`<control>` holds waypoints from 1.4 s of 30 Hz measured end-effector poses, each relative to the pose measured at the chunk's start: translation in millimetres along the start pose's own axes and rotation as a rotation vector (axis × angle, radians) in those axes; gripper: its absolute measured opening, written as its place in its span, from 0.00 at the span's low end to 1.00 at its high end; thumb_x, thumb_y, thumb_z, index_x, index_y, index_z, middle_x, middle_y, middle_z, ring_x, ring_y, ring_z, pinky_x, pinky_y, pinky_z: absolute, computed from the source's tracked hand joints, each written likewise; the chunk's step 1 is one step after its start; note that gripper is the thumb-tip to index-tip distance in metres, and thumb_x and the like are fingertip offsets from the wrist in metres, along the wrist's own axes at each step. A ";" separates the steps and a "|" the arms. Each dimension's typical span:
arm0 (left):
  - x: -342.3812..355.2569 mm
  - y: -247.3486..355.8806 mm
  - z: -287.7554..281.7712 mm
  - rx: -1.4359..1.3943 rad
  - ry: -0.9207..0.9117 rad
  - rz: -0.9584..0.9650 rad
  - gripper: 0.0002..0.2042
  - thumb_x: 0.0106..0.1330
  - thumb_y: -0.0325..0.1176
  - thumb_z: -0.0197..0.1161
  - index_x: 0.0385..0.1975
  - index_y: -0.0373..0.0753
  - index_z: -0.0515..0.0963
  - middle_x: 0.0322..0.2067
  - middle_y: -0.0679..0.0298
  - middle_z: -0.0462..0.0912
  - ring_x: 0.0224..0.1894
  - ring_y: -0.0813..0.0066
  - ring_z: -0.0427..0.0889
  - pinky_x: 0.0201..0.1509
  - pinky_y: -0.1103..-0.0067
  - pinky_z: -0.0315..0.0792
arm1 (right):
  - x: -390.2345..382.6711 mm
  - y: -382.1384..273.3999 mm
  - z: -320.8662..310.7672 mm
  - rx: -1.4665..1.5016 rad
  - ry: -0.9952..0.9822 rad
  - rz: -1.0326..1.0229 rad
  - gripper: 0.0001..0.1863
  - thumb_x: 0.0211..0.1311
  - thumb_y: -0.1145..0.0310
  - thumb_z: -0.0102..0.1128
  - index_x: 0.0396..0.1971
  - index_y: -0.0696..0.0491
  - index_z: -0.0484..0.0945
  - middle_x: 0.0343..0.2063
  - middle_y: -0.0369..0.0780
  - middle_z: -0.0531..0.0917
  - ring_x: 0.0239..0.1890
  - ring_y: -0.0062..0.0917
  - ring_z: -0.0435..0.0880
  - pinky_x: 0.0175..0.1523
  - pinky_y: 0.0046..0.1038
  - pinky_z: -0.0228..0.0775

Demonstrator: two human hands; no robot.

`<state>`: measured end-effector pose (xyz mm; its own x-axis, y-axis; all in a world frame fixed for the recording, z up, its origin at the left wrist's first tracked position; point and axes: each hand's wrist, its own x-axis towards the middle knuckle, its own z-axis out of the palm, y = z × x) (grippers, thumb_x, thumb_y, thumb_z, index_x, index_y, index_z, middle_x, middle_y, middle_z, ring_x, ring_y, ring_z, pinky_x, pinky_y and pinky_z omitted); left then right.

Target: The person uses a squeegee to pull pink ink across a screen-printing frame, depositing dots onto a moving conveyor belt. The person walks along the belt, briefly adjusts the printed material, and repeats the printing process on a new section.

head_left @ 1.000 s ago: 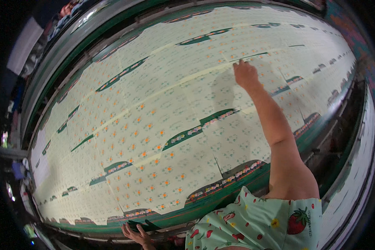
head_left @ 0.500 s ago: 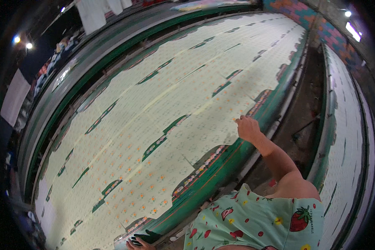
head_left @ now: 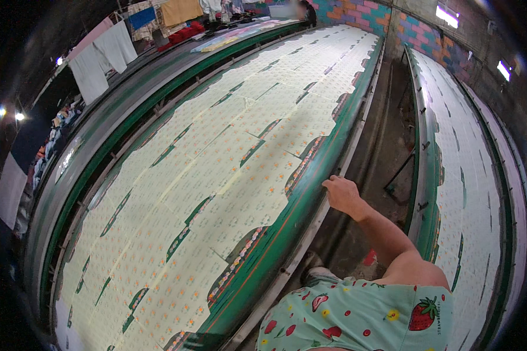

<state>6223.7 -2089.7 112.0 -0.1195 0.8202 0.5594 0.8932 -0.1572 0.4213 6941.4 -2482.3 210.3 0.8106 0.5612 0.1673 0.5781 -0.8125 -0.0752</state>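
Observation:
My right hand (head_left: 341,194) hovers by the near rim of a long green table (head_left: 281,234), its fingers curled together. Whatever they may hold is too small or hidden to make out. Pale cream fabric pieces (head_left: 216,169) lie flat along the table in rows, printed with small orange and green motifs. Between the pieces, curved gaps show the dark green surface, and some near the rim carry a strip of printed motifs (head_left: 301,167). My left hand is out of the picture.
A metal rail (head_left: 310,241) runs along the table's near side. Across a narrow aisle (head_left: 372,152) stands another long table (head_left: 451,175) with pale pieces. A grey table (head_left: 129,88) lies at left, below hanging cloths (head_left: 105,52). Another person (head_left: 306,13) is at the far end.
The view has swung up and shows more of the far end. My right hand has moved from over the fabric to the table's rim. My left hand has left the picture.

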 end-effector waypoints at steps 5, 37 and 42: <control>-20.5 102.1 13.2 -0.055 0.111 0.287 0.24 0.77 0.45 0.74 0.61 0.31 0.85 0.57 0.44 0.86 0.56 0.42 0.86 0.68 0.52 0.77 | 27.9 65.8 14.1 0.069 0.051 -0.033 0.13 0.66 0.70 0.66 0.49 0.51 0.89 0.45 0.44 0.89 0.52 0.42 0.90 0.53 0.45 0.87; -254.3 570.1 119.3 -0.858 -0.869 -0.029 0.11 0.73 0.29 0.75 0.31 0.31 0.81 0.20 0.70 0.72 0.23 0.87 0.63 0.26 0.77 0.57 | 119.5 281.1 5.8 0.105 -0.250 -0.172 0.28 0.56 0.76 0.65 0.60 0.48 0.87 0.56 0.46 0.86 0.60 0.46 0.86 0.59 0.47 0.84; -276.9 599.4 134.3 -1.011 -1.158 -0.169 0.11 0.74 0.35 0.73 0.36 0.33 0.85 0.21 0.72 0.75 0.22 0.87 0.67 0.26 0.81 0.58 | 159.3 260.7 -2.9 0.123 -0.308 -0.262 0.27 0.59 0.76 0.63 0.61 0.47 0.87 0.55 0.46 0.87 0.49 0.49 0.91 0.53 0.50 0.85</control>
<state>6850.4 -2337.1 113.7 0.6307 0.7544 -0.1819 0.1912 0.0760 0.9786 7220.9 -2605.2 220.2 0.6137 0.7827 -0.1043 0.7604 -0.6214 -0.1889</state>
